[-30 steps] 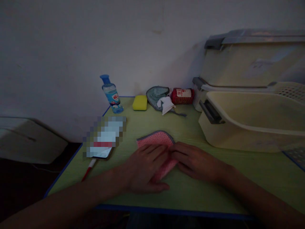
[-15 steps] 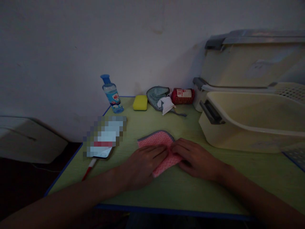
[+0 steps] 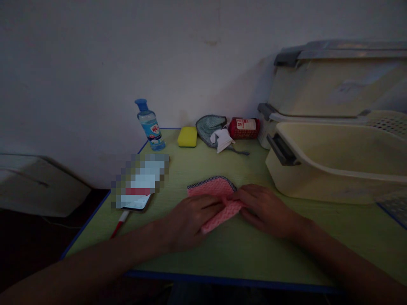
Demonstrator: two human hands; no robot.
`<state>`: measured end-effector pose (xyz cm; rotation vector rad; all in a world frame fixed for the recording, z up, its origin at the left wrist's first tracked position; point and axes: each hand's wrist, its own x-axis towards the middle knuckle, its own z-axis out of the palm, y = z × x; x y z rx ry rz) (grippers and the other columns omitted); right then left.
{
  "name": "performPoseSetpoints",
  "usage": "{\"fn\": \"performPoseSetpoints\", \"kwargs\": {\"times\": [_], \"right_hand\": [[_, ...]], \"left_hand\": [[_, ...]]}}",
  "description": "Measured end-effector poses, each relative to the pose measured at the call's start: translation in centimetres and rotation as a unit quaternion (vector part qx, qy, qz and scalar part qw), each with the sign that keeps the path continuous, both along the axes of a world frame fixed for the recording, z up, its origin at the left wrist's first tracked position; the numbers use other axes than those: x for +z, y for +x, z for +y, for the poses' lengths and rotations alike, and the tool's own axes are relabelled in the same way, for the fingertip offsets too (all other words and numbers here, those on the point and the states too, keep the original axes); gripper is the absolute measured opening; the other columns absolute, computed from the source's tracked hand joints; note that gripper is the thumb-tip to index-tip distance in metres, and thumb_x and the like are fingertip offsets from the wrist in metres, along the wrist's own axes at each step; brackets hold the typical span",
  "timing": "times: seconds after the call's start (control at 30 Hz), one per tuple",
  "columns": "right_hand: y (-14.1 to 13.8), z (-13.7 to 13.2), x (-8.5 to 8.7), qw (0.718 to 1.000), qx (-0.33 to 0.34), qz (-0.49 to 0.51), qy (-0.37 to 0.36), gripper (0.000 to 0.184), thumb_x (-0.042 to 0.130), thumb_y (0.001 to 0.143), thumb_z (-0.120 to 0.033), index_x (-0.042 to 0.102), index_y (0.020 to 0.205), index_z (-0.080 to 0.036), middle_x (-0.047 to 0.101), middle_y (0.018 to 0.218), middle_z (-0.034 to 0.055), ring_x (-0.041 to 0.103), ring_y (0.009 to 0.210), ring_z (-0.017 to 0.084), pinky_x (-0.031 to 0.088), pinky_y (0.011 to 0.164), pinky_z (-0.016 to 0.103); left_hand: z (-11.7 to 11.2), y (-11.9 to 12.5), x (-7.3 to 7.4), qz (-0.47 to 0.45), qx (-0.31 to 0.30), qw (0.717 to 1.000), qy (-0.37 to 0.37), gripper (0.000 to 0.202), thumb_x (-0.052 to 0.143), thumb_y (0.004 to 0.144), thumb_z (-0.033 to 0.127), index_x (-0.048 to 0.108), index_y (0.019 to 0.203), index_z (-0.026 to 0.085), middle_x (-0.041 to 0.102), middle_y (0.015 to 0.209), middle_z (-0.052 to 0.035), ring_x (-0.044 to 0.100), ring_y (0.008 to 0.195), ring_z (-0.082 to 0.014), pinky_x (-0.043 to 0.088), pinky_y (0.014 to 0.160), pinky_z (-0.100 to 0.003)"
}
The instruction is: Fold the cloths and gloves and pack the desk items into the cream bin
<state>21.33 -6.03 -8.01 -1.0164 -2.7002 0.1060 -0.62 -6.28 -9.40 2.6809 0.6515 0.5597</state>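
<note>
A pink waffle-textured cloth (image 3: pixel 212 186) with a dark checked border lies bunched on the table in front of me. Across its middle, my left hand (image 3: pixel 193 218) is closed, fingers pressed together and gripping the fabric. My right hand (image 3: pixel 265 207) pinches the cloth's right side, and its fingertips almost meet those of the left. Both thumbs are mostly hidden, as is the part of the cloth beneath the fingers.
Behind the cloth are a yellow sponge (image 3: pixel 187 137), a grey-green cloth (image 3: pixel 206 127), a crumpled white piece (image 3: pixel 222 140) and a red packaged item (image 3: pixel 244 128). A blue bottle (image 3: pixel 151 129) and a phone (image 3: pixel 140 186) are at left. Cream bins (image 3: pixel 318 182) fill the right.
The cloth has shifted slightly right and been drawn in, its lower part more folded under my fingers. My right hand has moved slightly right, still on it.
</note>
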Motion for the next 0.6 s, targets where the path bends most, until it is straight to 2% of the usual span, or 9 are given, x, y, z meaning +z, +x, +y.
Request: {"fn": "performPoseSetpoints", "kwargs": {"times": [0.13, 0.23, 0.37, 0.47, 0.6], "right_hand": [[0.1, 0.0, 0.1, 1.0, -0.001, 0.012, -0.001, 0.013, 0.044, 0.079, -0.015, 0.054, 0.087, -0.015, 0.061, 0.073, 0.007, 0.056, 0.065, 0.018, 0.04, 0.059, 0.028], [0.1, 0.0, 0.3, 0.999, -0.01, 0.037, -0.033, 0.014, 0.044, 0.081, -0.016, 0.055, 0.09, -0.014, 0.063, 0.075, 0.007, 0.057, 0.064, 0.017, 0.039, 0.058, 0.026], [0.1, 0.1, 0.8, 0.989, -0.052, 0.08, -0.115, 0.014, 0.044, 0.084, -0.021, 0.056, 0.09, -0.016, 0.064, 0.077, 0.0051, 0.058, 0.067, 0.015, 0.04, 0.06, 0.024], [0.1, 0.3, 1.1, 0.981, -0.076, 0.104, -0.147, 0.013, 0.046, 0.084, -0.024, 0.056, 0.082, -0.017, 0.061, 0.069, 0.0017, 0.056, 0.061, 0.013, 0.038, 0.056, 0.022], [0.2, 0.6, 1.0, 0.968, -0.088, 0.144, -0.187, 0.019, 0.046, 0.085, -0.03, 0.055, 0.075, -0.016, 0.053, 0.06, -0.0017, 0.049, 0.055, 0.011, 0.033, 0.051, 0.021]], "left_hand": [[-0.1, 0.0, 0.2, 0.009, 0.012, 1.0, 0.022, 0.026, 0.038, 0.082, 0.017, 0.06, 0.092, 0.009, 0.061, 0.091, -0.0125, 0.056, 0.085, -0.0211, 0.048, 0.076, -0.034], [0.0, -0.1, 0.1, 0.018, 0.013, 1.0, 0.014, 0.027, 0.037, 0.082, 0.017, 0.058, 0.096, 0.009, 0.061, 0.094, -0.0128, 0.057, 0.085, -0.0213, 0.048, 0.075, -0.034], [0.1, -0.2, 0.0, -0.01, 0.048, 0.999, -0.024, 0.028, 0.033, 0.087, 0.019, 0.057, 0.097, 0.011, 0.063, 0.095, -0.0118, 0.058, 0.087, -0.0197, 0.047, 0.077, -0.031], [0.2, -0.1, 0.1, -0.021, 0.079, 0.995, -0.059, 0.03, 0.03, 0.089, 0.022, 0.058, 0.084, 0.013, 0.064, 0.082, -0.0083, 0.059, 0.076, -0.0179, 0.046, 0.071, -0.029], [0.5, 0.2, 0.5, -0.045, 0.135, 0.983, -0.116, 0.038, 0.03, 0.09, 0.03, 0.052, 0.063, 0.015, 0.057, 0.061, -0.0018, 0.05, 0.055, -0.0129, 0.04, 0.057, -0.024]]}}
